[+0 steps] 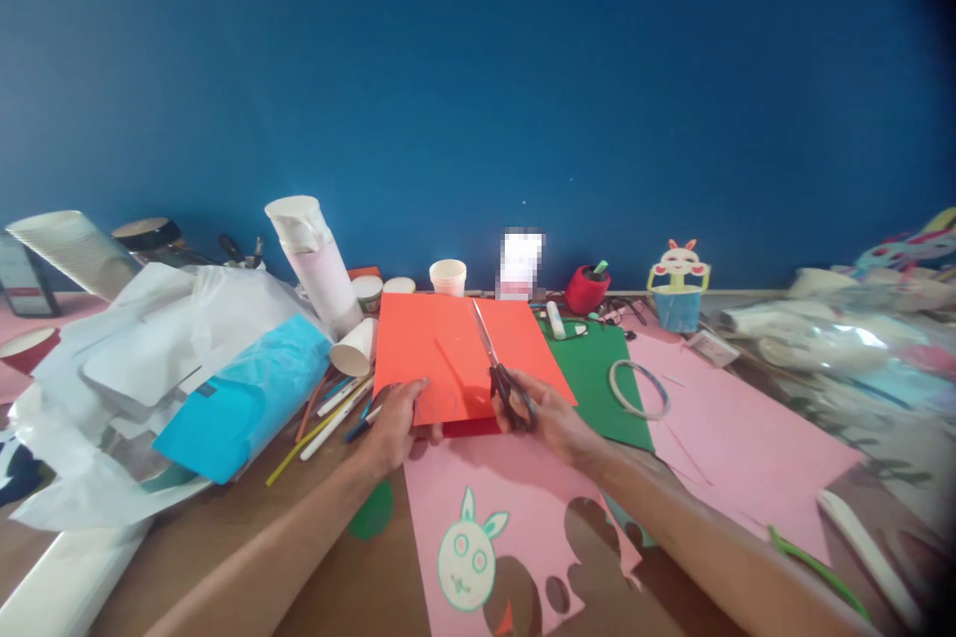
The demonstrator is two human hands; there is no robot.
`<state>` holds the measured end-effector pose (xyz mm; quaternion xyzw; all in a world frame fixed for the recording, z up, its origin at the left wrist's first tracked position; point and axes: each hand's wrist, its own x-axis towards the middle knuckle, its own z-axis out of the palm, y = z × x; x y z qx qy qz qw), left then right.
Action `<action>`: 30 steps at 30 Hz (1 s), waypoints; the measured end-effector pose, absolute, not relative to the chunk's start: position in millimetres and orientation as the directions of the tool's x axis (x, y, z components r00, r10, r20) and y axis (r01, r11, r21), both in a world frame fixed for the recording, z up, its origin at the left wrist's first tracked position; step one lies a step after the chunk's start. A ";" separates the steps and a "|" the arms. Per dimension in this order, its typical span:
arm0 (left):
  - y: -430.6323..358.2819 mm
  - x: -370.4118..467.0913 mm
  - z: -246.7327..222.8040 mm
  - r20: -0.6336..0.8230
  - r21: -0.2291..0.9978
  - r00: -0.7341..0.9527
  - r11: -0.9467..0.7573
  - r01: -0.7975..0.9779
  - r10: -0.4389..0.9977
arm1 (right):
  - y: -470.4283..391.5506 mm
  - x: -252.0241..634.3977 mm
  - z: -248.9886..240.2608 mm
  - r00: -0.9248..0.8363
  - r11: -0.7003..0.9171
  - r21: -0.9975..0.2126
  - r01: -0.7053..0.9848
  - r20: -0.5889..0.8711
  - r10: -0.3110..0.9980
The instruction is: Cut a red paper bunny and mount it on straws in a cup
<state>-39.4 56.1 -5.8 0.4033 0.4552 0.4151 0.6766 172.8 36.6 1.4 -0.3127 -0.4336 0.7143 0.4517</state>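
Observation:
My left hand [401,418] pinches the lower left corner of an orange paper sheet [425,348], thumb on top. Faint drawn marks show on the sheet beside that thumb. In my right hand [549,408] is a pair of scissors [502,373], fingers wrapped round the dark handles. The blades point away from me and lie over the orange sheet; whether they are parted I cannot tell. Below the sheet is a pink paper [523,473] with cut-out holes. A white paper bunny face [467,562] with green outlines rests on it.
Pens and markers [336,418] lie left of the sheet, near a tipped paper cup [354,348] and a blue packet [246,403]. Green paper [597,383] and a tape ring [640,389] are on the right. A blue cup with a bunny [678,307] stands by the wall.

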 end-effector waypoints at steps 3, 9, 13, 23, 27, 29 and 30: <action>53.0 -40.2 -4.0 -0.260 0.932 0.252 0.310 -0.186 0.932 | 16.0 165.8 0.3 -0.459 -0.202 -0.900 -0.387 -0.002 0.888; 50.0 -37.7 2.2 -0.246 0.936 0.236 0.293 -0.193 0.940 | -20.6 161.1 -4.1 -0.514 -0.254 -0.885 -0.390 -0.020 0.858; 50.2 -36.8 4.0 -0.232 0.938 0.229 0.279 -0.203 0.945 | -37.8 156.6 -5.9 -0.538 -0.311 -0.869 -0.385 -0.062 0.841; 48.8 -33.5 5.1 -0.372 0.915 0.164 0.390 -0.100 0.914 | -71.2 135.4 -11.4 -0.625 -0.627 -0.673 -0.393 -0.304 0.718; 50.9 -32.2 4.8 -0.376 0.913 0.140 0.392 -0.114 0.916 | -75.0 132.8 -4.8 -0.633 -0.674 -0.651 -0.350 -0.365 0.682; 51.4 -33.4 2.4 -0.375 0.914 0.133 0.390 -0.112 0.917 | -73.5 129.6 -2.7 -0.594 -0.652 -0.667 -0.361 -0.374 0.712; 51.1 -34.0 1.4 -0.373 0.916 0.130 0.387 -0.108 0.919 | -72.0 127.4 -2.1 -0.567 -0.628 -0.681 -0.376 -0.367 0.737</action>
